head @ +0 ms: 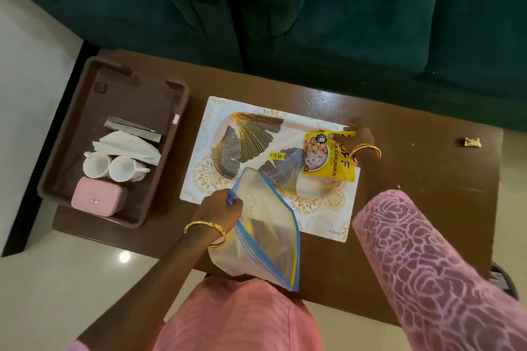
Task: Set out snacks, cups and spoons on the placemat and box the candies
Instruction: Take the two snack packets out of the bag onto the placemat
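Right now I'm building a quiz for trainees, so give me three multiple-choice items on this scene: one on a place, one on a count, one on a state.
1. Where is the small pink lidded box?
A. on the placemat
B. in the brown plastic tray
C. on the sofa

2. How many white ceramic cups lie in the tray?
A. one
B. two
C. four

3. What is the left hand doing?
A. gripping the clear blue-edged zip bag
B. resting flat on the table
C. lifting a cup

Answers: 1 B, the box sits at the tray's near end. 2 B, two cups lie side by side. 3 A, its fingers are closed on the bag's corner.
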`<state>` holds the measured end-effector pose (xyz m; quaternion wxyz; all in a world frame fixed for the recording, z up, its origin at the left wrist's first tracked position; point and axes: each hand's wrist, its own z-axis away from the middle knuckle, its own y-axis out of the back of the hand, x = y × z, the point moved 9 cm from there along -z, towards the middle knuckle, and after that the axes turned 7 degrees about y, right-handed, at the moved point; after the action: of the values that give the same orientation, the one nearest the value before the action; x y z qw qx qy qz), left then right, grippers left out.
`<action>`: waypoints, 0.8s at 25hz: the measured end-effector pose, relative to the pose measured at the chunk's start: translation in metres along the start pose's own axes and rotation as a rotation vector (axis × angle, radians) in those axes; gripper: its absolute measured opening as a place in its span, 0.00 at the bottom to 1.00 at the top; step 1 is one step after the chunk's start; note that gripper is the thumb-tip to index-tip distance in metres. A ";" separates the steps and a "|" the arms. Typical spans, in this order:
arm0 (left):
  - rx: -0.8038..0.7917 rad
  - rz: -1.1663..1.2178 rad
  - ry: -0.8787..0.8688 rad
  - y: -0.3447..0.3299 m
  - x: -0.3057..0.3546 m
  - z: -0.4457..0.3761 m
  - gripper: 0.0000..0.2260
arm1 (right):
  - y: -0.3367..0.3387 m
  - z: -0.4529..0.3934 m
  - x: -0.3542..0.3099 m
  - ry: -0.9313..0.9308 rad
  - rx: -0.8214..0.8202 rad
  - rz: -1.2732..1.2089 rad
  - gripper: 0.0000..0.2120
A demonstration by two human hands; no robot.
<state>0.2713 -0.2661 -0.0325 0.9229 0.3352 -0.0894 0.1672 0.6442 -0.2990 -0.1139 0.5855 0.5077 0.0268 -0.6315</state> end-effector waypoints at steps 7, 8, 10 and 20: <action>0.006 0.054 0.065 0.004 -0.006 -0.001 0.10 | -0.015 0.045 0.067 -0.326 0.261 -0.278 0.22; 0.010 0.052 0.061 0.005 -0.006 -0.002 0.10 | -0.012 0.044 0.063 -0.298 0.285 -0.258 0.19; 0.018 0.033 0.062 0.006 -0.007 -0.002 0.10 | -0.009 0.040 0.053 -0.238 0.328 -0.240 0.13; 0.042 0.031 0.036 0.003 -0.012 0.001 0.11 | -0.004 0.049 0.055 -0.189 0.497 -0.324 0.08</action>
<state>0.2591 -0.2678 -0.0335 0.9145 0.3499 -0.0745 0.1891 0.6222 -0.3675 -0.1299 0.3349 0.5633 -0.1026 -0.7483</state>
